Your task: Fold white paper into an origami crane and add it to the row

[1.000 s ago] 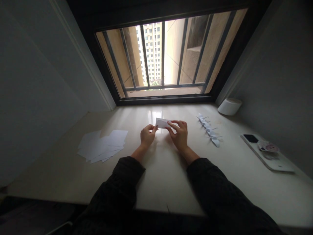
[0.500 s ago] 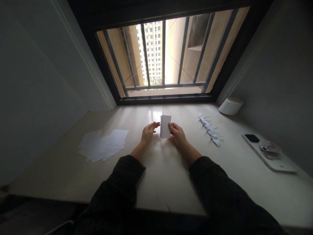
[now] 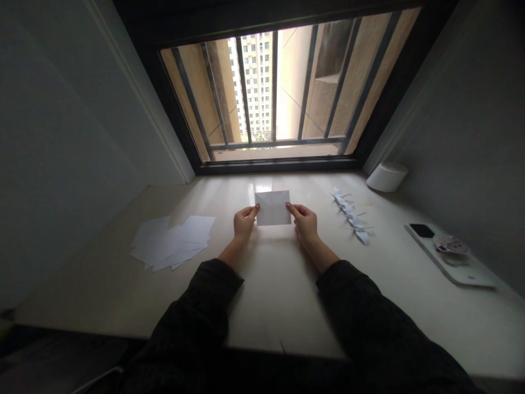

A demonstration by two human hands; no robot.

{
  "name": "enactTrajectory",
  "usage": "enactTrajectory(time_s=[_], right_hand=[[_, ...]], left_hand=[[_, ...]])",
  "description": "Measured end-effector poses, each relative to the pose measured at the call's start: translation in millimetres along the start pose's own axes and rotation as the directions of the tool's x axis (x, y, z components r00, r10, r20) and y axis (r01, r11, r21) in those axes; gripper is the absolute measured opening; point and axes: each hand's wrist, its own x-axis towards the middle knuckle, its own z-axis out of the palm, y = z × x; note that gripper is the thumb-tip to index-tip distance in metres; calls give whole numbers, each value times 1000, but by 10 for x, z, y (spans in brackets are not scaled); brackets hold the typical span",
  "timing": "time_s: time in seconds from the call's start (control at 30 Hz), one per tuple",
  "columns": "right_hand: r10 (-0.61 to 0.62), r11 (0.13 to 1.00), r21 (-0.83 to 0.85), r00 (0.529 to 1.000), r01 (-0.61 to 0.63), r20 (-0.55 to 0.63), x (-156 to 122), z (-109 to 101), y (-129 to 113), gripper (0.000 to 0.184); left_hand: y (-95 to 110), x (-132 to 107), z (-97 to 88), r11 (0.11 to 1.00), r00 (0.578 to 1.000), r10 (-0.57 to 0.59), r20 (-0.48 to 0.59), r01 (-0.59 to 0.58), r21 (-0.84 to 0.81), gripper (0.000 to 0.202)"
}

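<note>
A sheet of white paper (image 3: 273,208) is held up, spread flat between my two hands, with faint crease lines on it. My left hand (image 3: 245,221) pinches its left edge between thumb and fingers. On the opposite edge, my right hand (image 3: 304,220) grips the paper the same way. To the left lies a loose pile of white paper sheets (image 3: 174,243) on the windowsill. Right of my hands stands a row of several folded paper cranes (image 3: 350,215).
The pale windowsill (image 3: 274,295) ends at a front edge near me. A phone (image 3: 451,257) with a round grip on its back lies at the right. Behind the cranes stands a white cylinder (image 3: 387,177) by the wall. A barred window (image 3: 274,98) is ahead.
The paper was folded in half in my right hand, with my left hand apart from its left side. Now it is unfolded wide, and my left hand has taken hold of its left edge.
</note>
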Motion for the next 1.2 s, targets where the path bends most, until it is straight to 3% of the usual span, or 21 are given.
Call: enactTrajectory(time_s=[0.1, 0.2, 0.37, 0.6, 0.8, 1.0, 1.2], right_hand=[[17, 1000, -10, 1000, -17, -14, 4, 4, 6, 42], [37, 999, 12, 999, -37, 16, -11, 16, -13, 43], [41, 998, 43, 999, -43, 36, -38, 15, -56, 42], [35, 995, 87, 998, -39, 52, -68, 38, -110, 39], [0, 988, 153, 999, -6, 40, -61, 66, -82, 38], [40, 974, 222, 999, -45, 26, -31, 54, -30, 45], [50, 974, 219, 999, -49, 0, -22, 62, -6, 48]], left_hand=[[0, 0, -8, 993, 994, 81, -73, -74, 89, 43], [26, -21, -14, 986, 991, 126, -47, -119, 116, 41], [92, -62, 9, 997, 997, 63, 37, -64, 47, 43], [137, -77, 65, 967, 995, -13, 101, 39, -253, 41], [118, -77, 79, 926, 995, -56, 86, 84, -368, 37], [139, -91, 96, 900, 993, -79, 89, 109, -422, 56], [110, -82, 115, 860, 986, -145, 86, 169, -482, 45]])
